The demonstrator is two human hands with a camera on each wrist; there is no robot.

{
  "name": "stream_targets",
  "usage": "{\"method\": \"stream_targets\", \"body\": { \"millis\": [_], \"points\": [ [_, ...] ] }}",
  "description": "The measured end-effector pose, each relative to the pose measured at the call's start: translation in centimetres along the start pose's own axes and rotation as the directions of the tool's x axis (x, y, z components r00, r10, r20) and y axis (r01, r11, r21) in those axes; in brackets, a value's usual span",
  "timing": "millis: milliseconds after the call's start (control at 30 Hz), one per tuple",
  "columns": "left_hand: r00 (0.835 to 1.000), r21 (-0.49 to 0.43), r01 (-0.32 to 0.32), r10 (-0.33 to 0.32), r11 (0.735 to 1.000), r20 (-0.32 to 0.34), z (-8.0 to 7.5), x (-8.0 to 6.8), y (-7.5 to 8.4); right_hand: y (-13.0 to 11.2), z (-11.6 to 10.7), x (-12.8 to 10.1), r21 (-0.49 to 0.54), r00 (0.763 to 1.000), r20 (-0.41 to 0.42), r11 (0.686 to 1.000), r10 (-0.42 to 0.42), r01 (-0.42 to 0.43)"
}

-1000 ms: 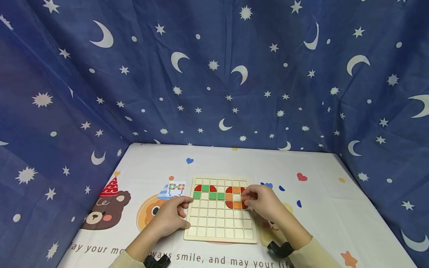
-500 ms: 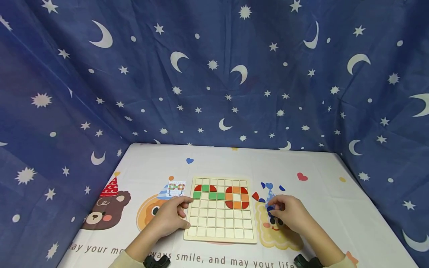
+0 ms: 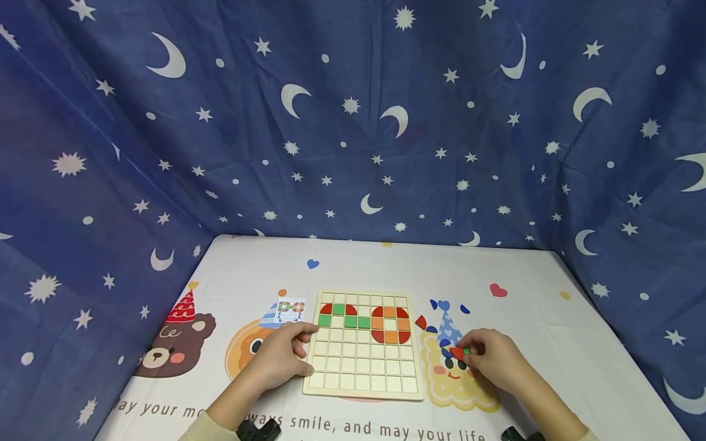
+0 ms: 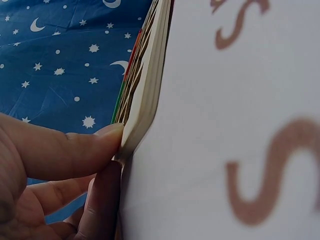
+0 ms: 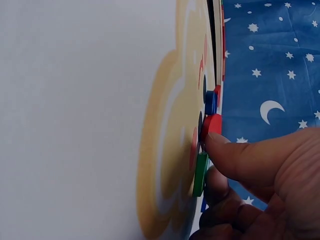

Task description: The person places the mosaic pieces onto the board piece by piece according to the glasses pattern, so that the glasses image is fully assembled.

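At the left edge of a wooden grid board point(image 3: 355, 367), my left hand point(image 3: 276, 358) touches the side with thumb and index finger spread along it. Its thumb point(image 4: 95, 152) presses the board's corner in the left wrist view. Red, green and orange tiles fill part of the board's upper rows. Over the cartoon biscuit on the cloth, my right hand point(image 3: 491, 355) has thumb and curled fingers at a red tile point(image 5: 211, 125) with a curved edge and a green tile point(image 5: 200, 175). The thumb tip meets the red one; whether either is pinched is unclear.
Several loose blue tiles point(image 3: 446, 344) lie left of the right hand. Another red tile point(image 3: 421, 322) lies by the board's right edge. A small pattern card point(image 3: 290, 310) sits beyond the left hand. A blue star-and-moon curtain point(image 3: 353, 153) encloses the table's back and sides.
My right hand has left the board's right side, where a red tile now fills the orange-and-red ring, and moved right to the loose tiles. The left hand stays put.
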State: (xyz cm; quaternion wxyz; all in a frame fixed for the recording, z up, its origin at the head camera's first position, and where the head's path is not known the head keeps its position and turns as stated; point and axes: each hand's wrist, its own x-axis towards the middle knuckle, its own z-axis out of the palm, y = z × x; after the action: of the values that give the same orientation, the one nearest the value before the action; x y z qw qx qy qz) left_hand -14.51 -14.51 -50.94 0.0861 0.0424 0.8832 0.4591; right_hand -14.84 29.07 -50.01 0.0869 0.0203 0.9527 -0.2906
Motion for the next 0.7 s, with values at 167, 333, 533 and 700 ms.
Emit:
{"method": "stream_targets", "body": {
  "millis": [167,333,533,700],
  "points": [
    [1.000,0.002,-0.001,0.001,1.000,0.000,0.0,0.0,0.0,0.0,0.2,-0.2,0.026,1.000,-0.008,1.000,-0.007,0.007],
    [1.000,0.004,-0.006,0.006,1.000,0.001,0.0,0.0,0.1,-0.6,0.4,-0.3,0.102,1.000,0.012,0.995,0.021,-0.022],
    [1.000,0.007,-0.005,0.005,1.000,0.002,0.1,0.0,0.1,-2.0,0.6,-0.1,0.125,0.998,0.008,0.990,0.058,-0.059],
    [1.000,0.007,-0.005,0.005,1.000,-0.002,0.0,0.0,0.1,-3.5,0.9,0.1,0.131,1.000,-0.018,0.991,0.012,-0.009]
  ]
}}
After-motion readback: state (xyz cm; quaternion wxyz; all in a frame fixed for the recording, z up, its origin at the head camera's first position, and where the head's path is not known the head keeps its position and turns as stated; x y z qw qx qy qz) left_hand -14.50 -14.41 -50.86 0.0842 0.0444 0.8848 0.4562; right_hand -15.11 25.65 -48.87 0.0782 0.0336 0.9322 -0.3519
